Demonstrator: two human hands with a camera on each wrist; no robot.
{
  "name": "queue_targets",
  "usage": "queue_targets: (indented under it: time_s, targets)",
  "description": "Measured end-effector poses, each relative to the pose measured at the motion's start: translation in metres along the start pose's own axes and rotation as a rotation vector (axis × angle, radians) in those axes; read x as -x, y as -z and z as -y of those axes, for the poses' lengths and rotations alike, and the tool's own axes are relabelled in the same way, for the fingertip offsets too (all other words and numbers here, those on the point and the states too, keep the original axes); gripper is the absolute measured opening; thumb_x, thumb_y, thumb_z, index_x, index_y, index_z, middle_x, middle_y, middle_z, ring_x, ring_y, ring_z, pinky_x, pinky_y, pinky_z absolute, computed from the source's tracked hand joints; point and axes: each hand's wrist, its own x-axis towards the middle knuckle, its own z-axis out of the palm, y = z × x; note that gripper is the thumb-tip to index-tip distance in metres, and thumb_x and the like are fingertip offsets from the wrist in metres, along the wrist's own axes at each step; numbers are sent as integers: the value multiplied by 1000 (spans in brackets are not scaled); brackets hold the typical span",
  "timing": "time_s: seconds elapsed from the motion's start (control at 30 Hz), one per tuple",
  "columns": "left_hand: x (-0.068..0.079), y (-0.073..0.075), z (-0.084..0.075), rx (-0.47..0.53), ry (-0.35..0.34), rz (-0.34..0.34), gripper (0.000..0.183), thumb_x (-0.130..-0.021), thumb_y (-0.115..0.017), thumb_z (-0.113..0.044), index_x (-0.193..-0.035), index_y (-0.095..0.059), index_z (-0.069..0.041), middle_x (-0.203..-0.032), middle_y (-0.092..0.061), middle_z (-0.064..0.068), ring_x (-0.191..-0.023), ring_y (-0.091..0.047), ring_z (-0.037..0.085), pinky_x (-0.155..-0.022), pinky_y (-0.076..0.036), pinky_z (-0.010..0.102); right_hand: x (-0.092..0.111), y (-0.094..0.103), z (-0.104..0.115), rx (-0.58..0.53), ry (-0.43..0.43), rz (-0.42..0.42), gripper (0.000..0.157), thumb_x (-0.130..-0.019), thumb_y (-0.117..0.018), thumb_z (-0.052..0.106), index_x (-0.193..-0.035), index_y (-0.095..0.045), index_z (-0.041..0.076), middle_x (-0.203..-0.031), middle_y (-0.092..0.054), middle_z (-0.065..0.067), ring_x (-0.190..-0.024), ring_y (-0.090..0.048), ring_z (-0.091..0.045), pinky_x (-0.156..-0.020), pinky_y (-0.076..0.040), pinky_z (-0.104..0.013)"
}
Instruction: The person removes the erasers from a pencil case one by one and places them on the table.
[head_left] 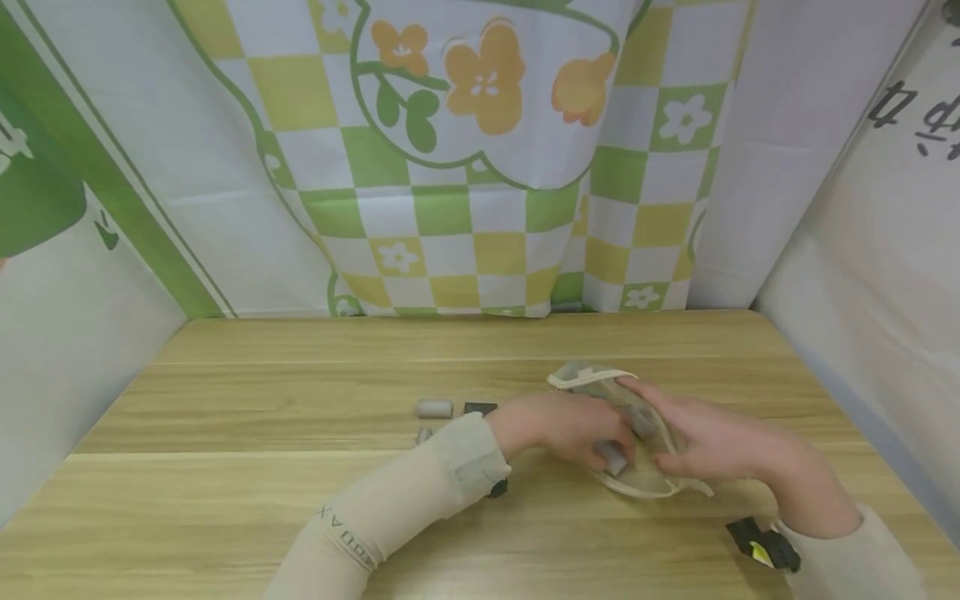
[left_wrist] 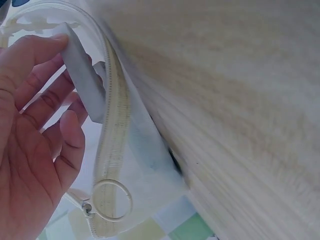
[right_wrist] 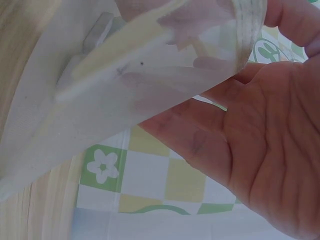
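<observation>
My left hand (head_left: 573, 429) reaches into the mouth of a see-through zip pouch (head_left: 651, 482) on the wooden table. Between thumb and fingers it pinches a smooth grey block (left_wrist: 82, 75), which lies against the pouch's cream zipper edge (left_wrist: 116, 105) in the left wrist view. A ring pull (left_wrist: 131, 200) hangs from that zipper. My right hand (head_left: 712, 437) holds the pouch by its rim, spreading the mouth. In the right wrist view, its fingers show partly through the sheer wall (right_wrist: 100, 120). Another grey piece (right_wrist: 97, 31) shows through the pouch there.
Left of the left hand lie a grey cylinder (head_left: 435, 408), a smaller grey piece (head_left: 424, 436) partly behind the sleeve, and a flat black item (head_left: 480, 408). A checked curtain (head_left: 450, 217) hangs at the table's back edge. A black device (head_left: 763, 543) sits at the right wrist.
</observation>
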Motion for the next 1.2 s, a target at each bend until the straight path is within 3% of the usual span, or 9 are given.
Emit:
queue_targets:
  time_s: [0.37, 0.57, 0.67, 0.73, 0.9, 1.2]
  targets:
    - [2, 1, -8, -92, -57, -7, 31, -90, -73, -19, -121, -69, -18, -122, -63, -5, -108, -60, 4, -94, -44, 11, -1, -1, -1, -16, 4, 16, 93, -86, -72, 17, -158, -14, 9, -148, -45, -27, -100, -59, -20, -88, -51, -43]
    - [3, 2, -10, -86, -68, -22, 30, -90, -72, -18, -121, -70, -16, -121, -64, -4, -106, -60, 3, -94, -43, 10, 0, -1, -1, -8, -6, 6, 94, -85, -74, 19, -158, -15, 9, -147, -46, -27, -108, -59, -25, -89, -51, -46]
    - [5, 3, -10, -84, -74, -25, 30, -90, -72, -17, -120, -70, -15, -120, -64, -4, -105, -60, 3, -93, -43, 10, 0, -1, -1, -7, -2, 5, 94, -85, -74, 19, -158, -15, 9, -145, -47, -27, -102, -60, -21, -85, -52, -42]
    - [6, 4, -11, -81, -75, -28, 29, -90, -72, -17, -119, -70, -15, -120, -64, -4, -104, -59, 3, -93, -43, 10, 0, -1, -1, -26, -2, 14, 94, -85, -73, 17, -158, -14, 9, -142, -49, -26, -88, -59, -14, -78, -51, -35]
    - [12, 7, -13, -80, -77, -38, 27, -91, -71, -18, -118, -70, -15, -118, -64, -5, -103, -59, 4, -92, -44, 12, -1, -1, -1, -92, -9, 41, 94, -85, -71, 12, -159, -11, 10, -130, -53, -23, -56, -42, -3, -63, -42, -24]
    - [22, 5, -14, -103, -94, -77, 24, -91, -70, -18, -115, -70, -16, -115, -63, -6, -103, -55, 4, -93, -43, 15, -1, 0, -1, -71, 3, 22, 93, -85, -70, 12, -158, -13, 9, -124, -55, -22, -57, -43, -2, -63, -43, -24]
